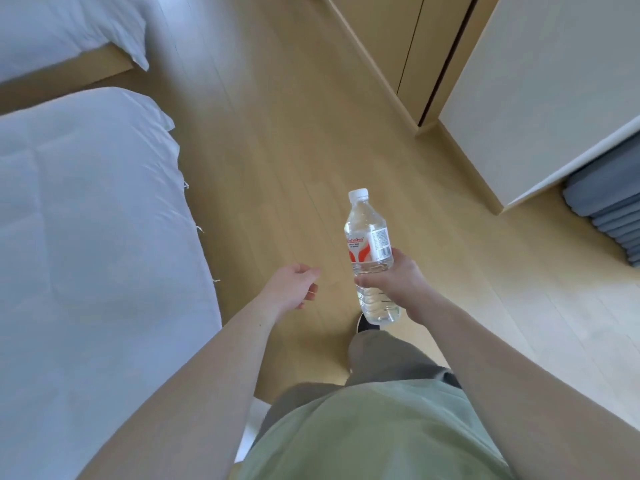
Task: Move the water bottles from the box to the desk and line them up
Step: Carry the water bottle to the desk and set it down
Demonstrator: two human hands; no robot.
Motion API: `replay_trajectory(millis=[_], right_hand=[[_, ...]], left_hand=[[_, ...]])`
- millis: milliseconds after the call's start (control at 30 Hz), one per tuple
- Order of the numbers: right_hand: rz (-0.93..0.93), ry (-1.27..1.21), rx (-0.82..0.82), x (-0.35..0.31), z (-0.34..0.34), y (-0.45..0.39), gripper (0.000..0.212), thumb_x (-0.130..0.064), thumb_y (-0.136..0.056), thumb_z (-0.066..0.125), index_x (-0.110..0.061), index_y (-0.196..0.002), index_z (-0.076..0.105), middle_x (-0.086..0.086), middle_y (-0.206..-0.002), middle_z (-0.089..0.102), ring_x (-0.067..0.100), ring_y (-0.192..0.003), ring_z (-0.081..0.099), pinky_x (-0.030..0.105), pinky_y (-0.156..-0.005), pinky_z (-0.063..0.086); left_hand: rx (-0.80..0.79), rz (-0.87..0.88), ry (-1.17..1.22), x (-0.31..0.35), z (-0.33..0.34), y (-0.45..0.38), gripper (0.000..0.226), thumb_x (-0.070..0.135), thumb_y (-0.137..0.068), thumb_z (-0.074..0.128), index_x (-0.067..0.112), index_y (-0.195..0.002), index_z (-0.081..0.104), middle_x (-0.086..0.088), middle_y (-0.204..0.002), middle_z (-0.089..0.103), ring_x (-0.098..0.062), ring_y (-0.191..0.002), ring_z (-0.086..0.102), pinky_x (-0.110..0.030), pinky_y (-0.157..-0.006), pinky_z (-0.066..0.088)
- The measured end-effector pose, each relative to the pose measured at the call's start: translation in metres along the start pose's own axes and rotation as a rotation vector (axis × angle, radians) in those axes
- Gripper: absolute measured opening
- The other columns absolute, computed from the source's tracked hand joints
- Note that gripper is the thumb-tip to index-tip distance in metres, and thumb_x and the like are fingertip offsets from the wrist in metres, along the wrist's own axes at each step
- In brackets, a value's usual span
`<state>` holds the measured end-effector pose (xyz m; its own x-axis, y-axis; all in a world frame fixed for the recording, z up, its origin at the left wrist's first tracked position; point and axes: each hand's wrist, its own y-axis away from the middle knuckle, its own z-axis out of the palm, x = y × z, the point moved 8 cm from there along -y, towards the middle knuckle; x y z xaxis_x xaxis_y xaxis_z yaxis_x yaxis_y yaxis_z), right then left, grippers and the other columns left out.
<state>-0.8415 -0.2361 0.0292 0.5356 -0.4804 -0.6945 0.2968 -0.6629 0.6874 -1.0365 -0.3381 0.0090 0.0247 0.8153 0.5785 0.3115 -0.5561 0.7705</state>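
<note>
A clear water bottle [369, 244] with a white cap and a red and white label is held upright over the wooden floor. My right hand [401, 282] grips it around its lower half. My left hand [294, 287] hangs to the left of the bottle, holding nothing, with the fingers loosely curled. Neither the box nor the desk is in view.
A bed with white bedding [86, 237] fills the left side, and a second bed [62, 32] lies at the top left. Wooden wardrobe doors [408, 46] and a white panel [540, 91] stand at the right. A grey ribbed object [609, 209] sits on the floor at far right.
</note>
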Motion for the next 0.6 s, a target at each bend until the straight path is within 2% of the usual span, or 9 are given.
replay_trajectory(millis=[233, 400, 533, 600], right_hand=[[-0.006, 0.035, -0.034, -0.050, -0.032, -0.060, 0.054, -0.020, -0.072, 0.086, -0.023, -0.118, 0.058, -0.004, -0.102, 0.070, 0.015, -0.095, 0.067, 0.035, -0.083, 0.053], [0.013, 0.055, -0.076, -0.077, -0.040, -0.103, 0.055, -0.020, -0.070, 0.086, -0.021, -0.118, 0.060, -0.002, -0.103, 0.070, 0.016, -0.092, 0.068, 0.030, -0.067, 0.049], [0.023, 0.067, -0.071, -0.108, -0.038, -0.144, 0.057, -0.021, -0.069, 0.087, -0.021, -0.119, 0.059, 0.000, -0.105, 0.070, 0.018, -0.092, 0.069, 0.032, -0.070, 0.053], [0.027, 0.072, -0.073, -0.128, -0.032, -0.168, 0.057, -0.021, -0.069, 0.087, -0.021, -0.119, 0.058, 0.000, -0.104, 0.070, 0.019, -0.093, 0.069, 0.035, -0.073, 0.055]], left_hand=[[0.050, 0.017, 0.047, 0.075, -0.005, -0.035, 0.026, 0.044, -0.099, 0.056, 0.023, -0.113, 0.061, -0.002, -0.099, 0.074, -0.018, -0.092, 0.072, -0.040, -0.089, 0.058], [0.068, -0.011, 0.071, 0.105, -0.024, -0.067, 0.018, 0.039, -0.100, 0.056, 0.023, -0.107, 0.061, -0.005, -0.102, 0.073, -0.019, -0.092, 0.071, -0.040, -0.090, 0.058], [0.066, -0.040, 0.071, 0.125, -0.047, -0.103, 0.018, 0.039, -0.100, 0.055, 0.024, -0.108, 0.061, -0.003, -0.101, 0.074, -0.019, -0.097, 0.073, -0.039, -0.091, 0.058], [0.060, -0.052, 0.081, 0.138, -0.064, -0.125, 0.023, 0.039, -0.100, 0.055, 0.022, -0.114, 0.061, -0.004, -0.101, 0.075, -0.018, -0.093, 0.072, -0.036, -0.087, 0.058]])
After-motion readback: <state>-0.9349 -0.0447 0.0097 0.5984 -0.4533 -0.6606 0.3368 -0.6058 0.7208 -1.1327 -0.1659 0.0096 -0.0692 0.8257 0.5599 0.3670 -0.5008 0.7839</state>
